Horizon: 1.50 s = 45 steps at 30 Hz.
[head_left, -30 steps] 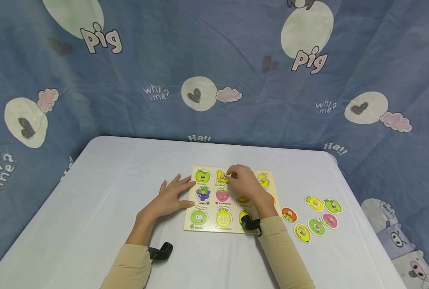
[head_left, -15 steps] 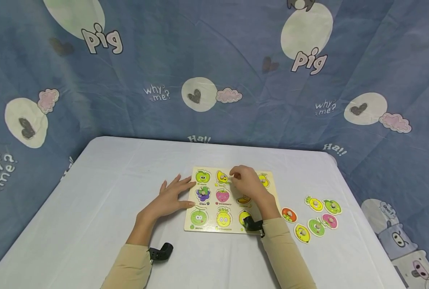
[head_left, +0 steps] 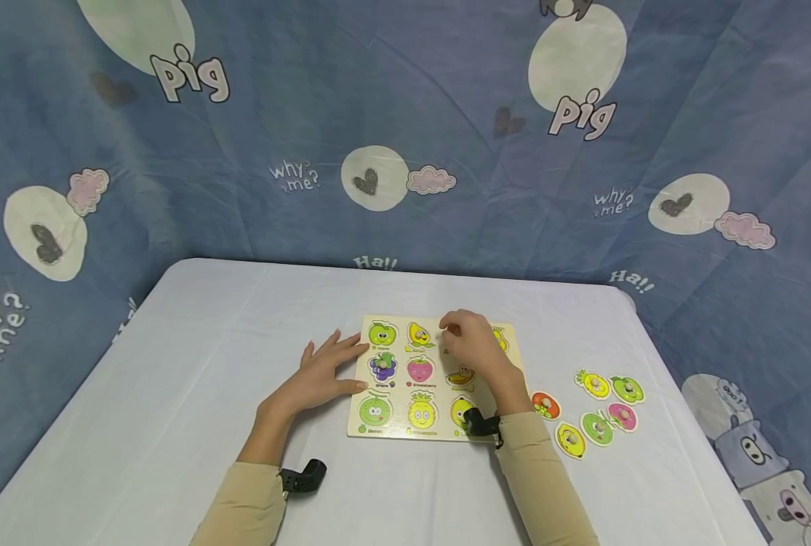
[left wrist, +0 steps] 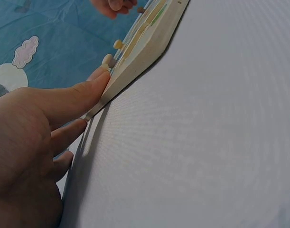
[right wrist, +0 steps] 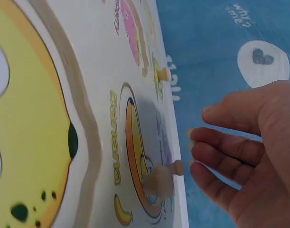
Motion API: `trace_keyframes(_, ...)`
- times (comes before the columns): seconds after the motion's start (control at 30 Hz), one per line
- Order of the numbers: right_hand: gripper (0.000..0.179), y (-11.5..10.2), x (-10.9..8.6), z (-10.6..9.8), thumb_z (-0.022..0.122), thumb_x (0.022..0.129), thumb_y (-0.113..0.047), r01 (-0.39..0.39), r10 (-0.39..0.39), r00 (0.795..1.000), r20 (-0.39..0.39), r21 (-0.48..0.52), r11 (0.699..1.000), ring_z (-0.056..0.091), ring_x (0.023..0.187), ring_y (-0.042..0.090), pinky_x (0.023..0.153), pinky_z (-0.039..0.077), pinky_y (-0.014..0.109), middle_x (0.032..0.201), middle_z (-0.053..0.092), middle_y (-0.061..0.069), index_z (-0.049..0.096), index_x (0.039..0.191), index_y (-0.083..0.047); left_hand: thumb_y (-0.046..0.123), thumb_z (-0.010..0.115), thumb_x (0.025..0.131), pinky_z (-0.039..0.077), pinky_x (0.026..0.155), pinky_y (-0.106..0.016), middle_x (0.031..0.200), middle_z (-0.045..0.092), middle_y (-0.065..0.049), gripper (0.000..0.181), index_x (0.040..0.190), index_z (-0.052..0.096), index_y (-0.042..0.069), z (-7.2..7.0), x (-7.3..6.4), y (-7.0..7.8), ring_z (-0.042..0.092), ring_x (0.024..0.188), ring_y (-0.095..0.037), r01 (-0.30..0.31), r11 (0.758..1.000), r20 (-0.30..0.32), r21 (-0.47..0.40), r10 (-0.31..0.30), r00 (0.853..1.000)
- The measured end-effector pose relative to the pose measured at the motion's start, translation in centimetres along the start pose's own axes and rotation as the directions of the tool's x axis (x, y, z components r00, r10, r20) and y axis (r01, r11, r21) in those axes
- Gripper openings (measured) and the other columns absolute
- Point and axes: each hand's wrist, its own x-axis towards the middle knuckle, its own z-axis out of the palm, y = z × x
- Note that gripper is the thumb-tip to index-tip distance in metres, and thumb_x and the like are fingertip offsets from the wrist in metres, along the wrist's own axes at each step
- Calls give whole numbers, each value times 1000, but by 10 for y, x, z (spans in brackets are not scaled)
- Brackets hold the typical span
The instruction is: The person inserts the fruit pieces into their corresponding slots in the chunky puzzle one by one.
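Observation:
A cream wooden fruit puzzle board (head_left: 400, 394) lies on the table. My left hand (head_left: 319, 377) is spread at its left edge; in the left wrist view the thumb (left wrist: 83, 97) rests against the board's side. My right hand (head_left: 471, 341) hovers over the top row, right of the mango piece (head_left: 419, 334), with fingers bent loosely. In the right wrist view, nothing shows between its thumb and fingertips, which are near a knob (right wrist: 177, 167) on a purple piece. The banana piece (right wrist: 134, 137) also sits in its slot with a knob. The hand hides part of the top row in the head view.
Several loose fruit pieces lie right of the board, among them a red one (head_left: 545, 406), a lemon (head_left: 571, 440), a pineapple (head_left: 593, 384) and a pink one (head_left: 623, 417). A white cloth (head_left: 173, 394) covers the table. A blue printed curtain (head_left: 241, 212) hangs behind.
My right hand has drawn away from the mango piece, a little to the right. The left hand stays at the board's edge.

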Motion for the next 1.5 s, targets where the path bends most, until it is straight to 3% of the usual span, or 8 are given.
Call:
trace_keyframes(0.3, 21, 6, -5, -7, 61, 94, -12, -37, 36, 999, 7, 35, 999, 62, 92, 22, 84, 56, 40, 105, 71, 8, 72, 111, -6, 43, 76, 83, -9, 121, -65, 164, 30, -5, 75, 149, 47, 23, -1, -1, 2, 7, 157, -34, 4, 1000, 9, 6, -4, 1000)
trace_keyframes(0.63, 14, 14, -6, -14, 61, 93, -11, -57, 58, 998, -11, 48, 997, 62, 90, 23, 83, 56, 39, 104, 71, 8, 73, 102, -8, 43, 76, 83, -10, 121, -65, 164, 31, -6, 76, 149, 47, 22, 1, 0, 0, 8, 156, -35, 0, 1000, 5, 13, 0, 1000)
trace_keyframes(0.83, 15, 22, -6, -16, 65, 93, -15, -79, 80, 996, -27, 22, 997, 61, 89, 23, 81, 55, 39, 103, 71, 9, 72, 104, -9, 43, 77, 83, -9, 121, -66, 164, 31, -6, 76, 149, 47, 22, 2, 1, 1, 8, 156, -35, 3, 1000, 8, 12, -3, 1000)
trace_keyframes(1.17, 22, 31, -10, -28, 60, 92, -12, -109, 110, 992, -62, 22, 994, 61, 89, 25, 82, 54, 41, 99, 70, 11, 73, 108, -6, 43, 77, 83, -8, 120, -67, 163, 31, -6, 75, 149, 47, 22, 0, 1, 3, 8, 156, -36, -4, 1000, 5, 8, 4, 1000)
trace_keyframes(1.5, 22, 40, -14, -39, 60, 93, -13, -138, 141, 986, -86, 34, 990, 63, 96, 29, 88, 54, 46, 105, 71, 14, 72, 109, -5, 42, 77, 83, -10, 121, -65, 164, 31, -6, 76, 149, 47, 22, -1, 0, 4, 7, 156, -36, 5, 1000, 14, -2, -5, 1000)
